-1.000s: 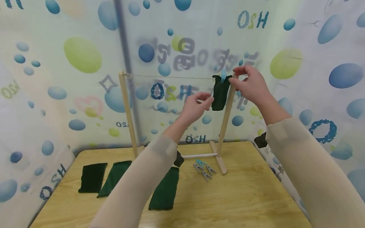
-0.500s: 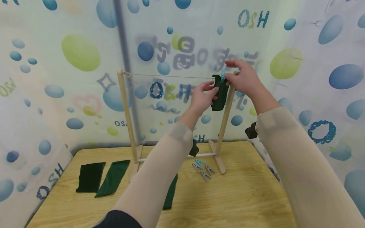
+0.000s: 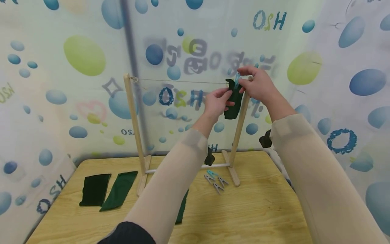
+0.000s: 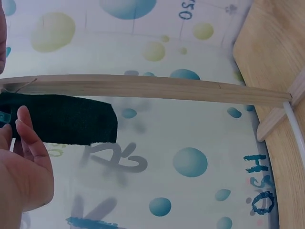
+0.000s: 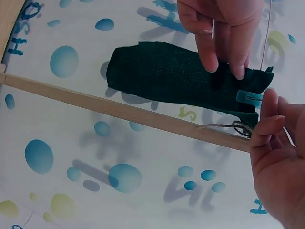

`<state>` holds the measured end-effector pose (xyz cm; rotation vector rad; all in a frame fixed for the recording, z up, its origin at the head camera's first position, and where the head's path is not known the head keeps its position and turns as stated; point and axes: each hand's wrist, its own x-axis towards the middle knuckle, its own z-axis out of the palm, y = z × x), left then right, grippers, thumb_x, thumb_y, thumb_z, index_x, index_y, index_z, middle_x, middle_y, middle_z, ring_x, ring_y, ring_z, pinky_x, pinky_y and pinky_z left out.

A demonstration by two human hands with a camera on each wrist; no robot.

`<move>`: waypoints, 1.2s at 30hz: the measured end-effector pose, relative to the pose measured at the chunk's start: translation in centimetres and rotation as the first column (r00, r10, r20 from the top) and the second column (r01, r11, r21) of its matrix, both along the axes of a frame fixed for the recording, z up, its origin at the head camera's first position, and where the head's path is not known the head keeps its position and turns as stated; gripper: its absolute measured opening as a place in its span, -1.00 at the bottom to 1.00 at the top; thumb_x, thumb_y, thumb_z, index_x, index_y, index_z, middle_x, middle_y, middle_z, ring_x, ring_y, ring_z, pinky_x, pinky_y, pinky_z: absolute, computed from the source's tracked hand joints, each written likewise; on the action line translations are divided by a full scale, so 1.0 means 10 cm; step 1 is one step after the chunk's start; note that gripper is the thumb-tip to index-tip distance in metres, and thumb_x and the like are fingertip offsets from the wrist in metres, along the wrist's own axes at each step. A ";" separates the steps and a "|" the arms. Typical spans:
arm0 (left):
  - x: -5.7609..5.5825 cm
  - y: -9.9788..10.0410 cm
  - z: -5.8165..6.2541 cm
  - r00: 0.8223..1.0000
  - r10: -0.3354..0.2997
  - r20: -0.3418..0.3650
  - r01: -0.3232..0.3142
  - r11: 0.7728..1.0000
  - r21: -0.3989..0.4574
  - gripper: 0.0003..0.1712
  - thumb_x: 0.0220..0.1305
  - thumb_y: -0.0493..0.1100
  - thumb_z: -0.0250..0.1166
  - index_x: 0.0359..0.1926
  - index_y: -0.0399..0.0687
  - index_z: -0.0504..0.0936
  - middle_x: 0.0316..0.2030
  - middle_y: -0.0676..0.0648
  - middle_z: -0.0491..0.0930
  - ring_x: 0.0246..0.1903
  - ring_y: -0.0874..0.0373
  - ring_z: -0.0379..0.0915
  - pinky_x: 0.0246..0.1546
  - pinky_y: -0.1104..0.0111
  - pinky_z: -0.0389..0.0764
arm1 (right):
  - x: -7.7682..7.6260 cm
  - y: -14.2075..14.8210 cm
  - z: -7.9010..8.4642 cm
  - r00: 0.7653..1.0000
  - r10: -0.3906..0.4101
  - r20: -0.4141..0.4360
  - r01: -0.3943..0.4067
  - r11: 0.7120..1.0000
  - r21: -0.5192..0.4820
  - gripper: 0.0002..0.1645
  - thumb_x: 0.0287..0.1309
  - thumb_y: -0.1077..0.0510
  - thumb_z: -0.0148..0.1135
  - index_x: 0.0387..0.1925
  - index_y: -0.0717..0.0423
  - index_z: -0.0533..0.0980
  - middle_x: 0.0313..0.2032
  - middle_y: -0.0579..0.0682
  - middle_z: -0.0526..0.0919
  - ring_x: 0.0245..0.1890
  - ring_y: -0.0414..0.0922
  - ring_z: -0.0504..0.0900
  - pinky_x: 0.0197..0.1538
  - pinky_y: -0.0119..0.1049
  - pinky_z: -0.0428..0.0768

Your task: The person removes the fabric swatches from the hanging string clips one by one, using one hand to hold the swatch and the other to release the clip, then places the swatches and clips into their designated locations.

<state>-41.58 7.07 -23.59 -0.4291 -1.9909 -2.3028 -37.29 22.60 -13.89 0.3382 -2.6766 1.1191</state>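
Note:
A dark green cloth [image 3: 233, 110] hangs from the string [image 3: 182, 81] near the right wooden post [image 3: 240, 132], held by a light blue clothespin [image 3: 237, 80]. My right hand [image 3: 260, 86] pinches the clothespin between index finger and thumb. At the cloth's upper left edge, my left hand [image 3: 215, 104] pinches the fabric, its other fingers lying against it. The right wrist view shows the clothespin [image 5: 249, 98] lying over the top edge of the cloth [image 5: 152, 71]. In the left wrist view, the cloth [image 4: 76, 119] hangs beside the post, and the clothespin is mostly cut off.
Two green cloths, one darker [image 3: 95, 189] and one lighter [image 3: 119, 190], lie on the wooden table [image 3: 243, 213]. Another cloth [image 3: 182, 210] is partly behind my left sleeve. Several clothespins [image 3: 217, 181] lie near the rack's right foot [image 3: 233, 174]. The left post [image 3: 134, 125] holds the string's other end.
My right hand has shifted left from the cloth's right corner by the post to the clothespin. My left hand has moved up and right onto the cloth's edge.

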 end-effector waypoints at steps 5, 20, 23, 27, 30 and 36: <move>0.03 -0.01 0.02 1.000 -0.015 0.001 0.015 1.000 0.005 -0.62 0.66 -0.01 0.30 0.33 0.02 0.75 0.14 -0.07 0.83 -0.22 0.08 0.86 -0.31 0.42 0.66 | -0.01 0.00 -0.01 1.000 0.000 0.003 0.000 1.000 -0.027 -0.35 0.71 0.03 0.09 0.68 0.00 0.30 0.60 0.11 0.41 -0.29 -0.30 0.68 -0.32 -0.43 0.51; 0.10 -0.05 0.03 0.999 -0.044 -0.012 0.044 0.998 0.047 -0.60 0.67 -0.05 0.29 0.35 -0.09 0.72 0.24 -0.12 0.78 -0.48 0.34 0.69 -0.42 0.46 0.42 | 0.00 0.00 -0.03 0.998 -0.040 -0.048 0.037 0.997 -0.063 -0.42 0.66 0.00 0.20 0.54 0.08 0.47 0.40 0.15 0.56 -0.32 -0.27 0.69 -0.04 -0.37 0.61; 0.12 -0.05 0.03 0.999 -0.051 -0.010 0.051 0.997 0.058 -0.60 0.67 -0.06 0.29 0.34 -0.12 0.72 0.22 -0.15 0.78 -0.50 0.32 0.69 -0.45 0.47 0.41 | 0.04 0.00 -0.03 0.996 -0.066 -0.061 0.062 0.996 -0.063 -0.44 0.65 0.00 0.22 0.51 0.11 0.50 0.37 0.13 0.57 -0.33 -0.29 0.68 0.02 -0.35 0.64; 0.14 -0.06 0.04 0.999 -0.054 0.004 0.054 0.996 0.067 -0.60 0.65 -0.06 0.32 0.33 -0.11 0.72 0.20 -0.14 0.79 -0.51 0.30 0.68 -0.45 0.48 0.41 | 0.07 0.00 -0.04 0.992 -0.088 -0.087 0.081 0.993 -0.089 -0.50 0.65 0.04 0.22 0.44 0.16 0.51 0.23 0.06 0.58 -0.35 -0.34 0.66 -0.06 -0.41 0.68; 0.16 -0.08 0.05 0.998 -0.065 0.009 0.064 0.994 0.090 -0.60 0.63 -0.07 0.34 0.32 -0.13 0.72 0.21 -0.14 0.78 -0.52 0.28 0.66 -0.53 0.50 0.35 | 0.10 -0.02 -0.05 0.989 -0.103 -0.105 0.092 0.990 -0.106 -0.57 0.65 0.06 0.22 0.36 0.17 0.53 0.14 -0.01 0.56 -0.35 -0.33 0.66 -0.07 -0.42 0.67; 0.18 -0.14 0.08 0.998 -0.062 -0.015 0.063 0.996 0.071 -0.62 0.61 -0.08 0.37 0.30 -0.14 0.74 0.20 -0.14 0.78 -0.49 0.24 0.59 -0.58 0.50 0.35 | 0.16 -0.03 -0.03 0.981 -0.134 -0.142 0.117 0.986 -0.121 -0.67 0.64 0.05 0.23 0.24 0.13 0.57 0.00 -0.10 0.56 -0.37 -0.36 0.67 -0.12 -0.42 0.62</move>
